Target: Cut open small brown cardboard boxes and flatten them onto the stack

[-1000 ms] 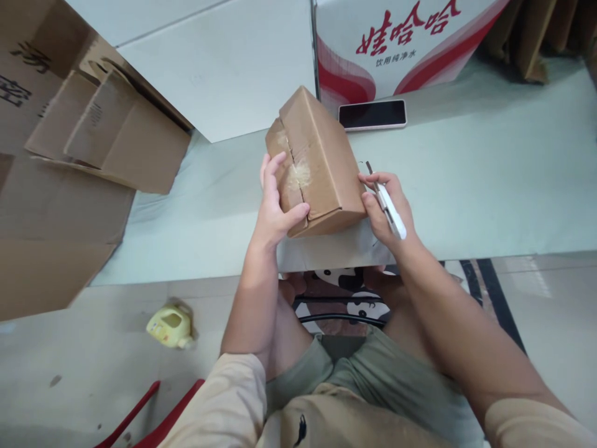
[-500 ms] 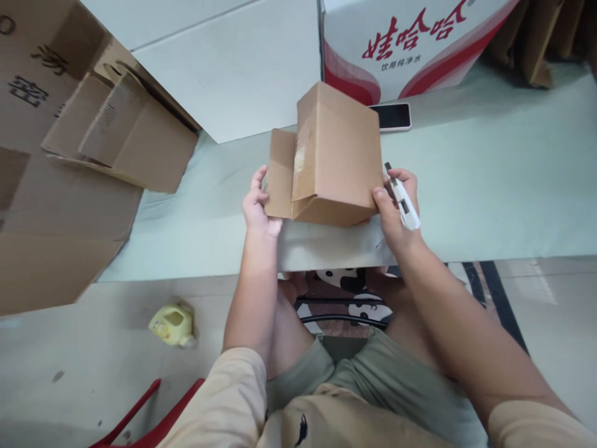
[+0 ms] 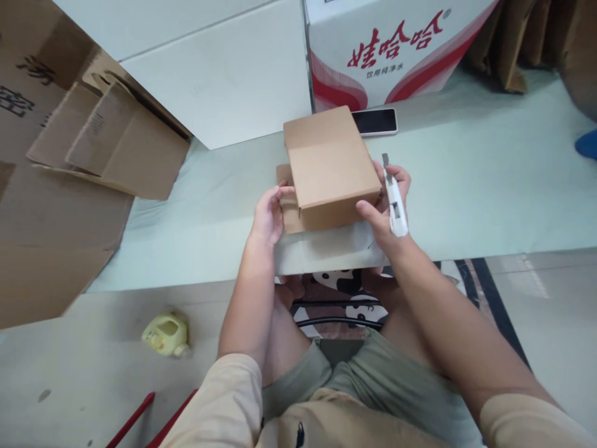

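A small brown cardboard box [image 3: 333,162] sits tilted over the table in front of me, with an open flap [image 3: 293,214] sticking out on its left side. My left hand [image 3: 270,214] is at that flap, fingers bent around it and one fingertip against the box's left edge; part of the grip is hidden. At the box's right side, my right hand [image 3: 385,230] keeps a white utility knife [image 3: 396,208] against its palm, the blade pointing away from me. The thumb of this hand rests near the box's front right corner.
Behind the box lies a phone [image 3: 375,121], in front of a red-and-white carton [image 3: 382,56] and a large white box [image 3: 224,81]. Brown cartons [image 3: 135,143] stand at left. A yellow jug [image 3: 165,335] is on the floor. Something blue [image 3: 586,144] shows at the right edge.
The box has turned and tipped, so its broad face now points up. My left hand has shifted along the flap toward the box. The knife stays in my right hand.
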Action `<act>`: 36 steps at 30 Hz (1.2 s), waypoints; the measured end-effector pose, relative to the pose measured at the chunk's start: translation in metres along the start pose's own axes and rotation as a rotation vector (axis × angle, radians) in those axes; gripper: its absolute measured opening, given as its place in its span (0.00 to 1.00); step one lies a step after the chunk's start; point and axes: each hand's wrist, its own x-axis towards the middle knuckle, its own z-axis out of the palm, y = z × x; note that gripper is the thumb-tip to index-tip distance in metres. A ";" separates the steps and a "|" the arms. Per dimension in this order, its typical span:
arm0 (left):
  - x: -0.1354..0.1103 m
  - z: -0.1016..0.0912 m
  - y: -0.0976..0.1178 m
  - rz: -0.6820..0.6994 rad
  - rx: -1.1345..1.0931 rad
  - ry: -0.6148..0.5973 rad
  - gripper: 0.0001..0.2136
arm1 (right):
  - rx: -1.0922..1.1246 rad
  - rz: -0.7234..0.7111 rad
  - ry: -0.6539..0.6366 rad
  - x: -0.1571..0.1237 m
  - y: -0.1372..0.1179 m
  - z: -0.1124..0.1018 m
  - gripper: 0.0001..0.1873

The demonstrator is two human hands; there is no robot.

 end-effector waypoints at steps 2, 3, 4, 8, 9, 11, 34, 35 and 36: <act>-0.001 0.001 0.006 -0.048 -0.122 0.003 0.21 | -0.011 -0.013 -0.002 0.000 -0.004 0.001 0.48; -0.002 0.001 0.008 -0.053 -0.178 0.032 0.20 | -0.012 -0.005 0.003 -0.001 -0.005 0.001 0.47; -0.003 0.002 0.011 -0.015 -0.207 0.082 0.19 | -0.015 0.012 0.010 -0.001 -0.005 0.001 0.47; -0.006 0.009 0.011 0.214 -0.122 0.128 0.26 | -0.054 0.102 0.044 -0.003 0.000 0.000 0.48; -0.007 0.011 0.009 0.243 -0.080 0.060 0.29 | -0.061 0.108 0.051 -0.003 0.002 0.000 0.48; -0.008 0.014 0.002 0.271 -0.010 -0.097 0.34 | -0.074 0.100 0.057 -0.002 0.003 0.000 0.47; -0.008 0.015 0.008 0.366 0.254 0.215 0.32 | -0.145 0.178 0.347 0.002 -0.013 -0.012 0.34; -0.008 0.015 0.008 0.382 0.230 0.226 0.31 | -0.123 0.181 0.370 0.003 -0.014 -0.013 0.32; -0.008 0.015 0.008 0.401 0.189 0.235 0.29 | -0.103 0.183 0.389 0.004 -0.015 -0.014 0.31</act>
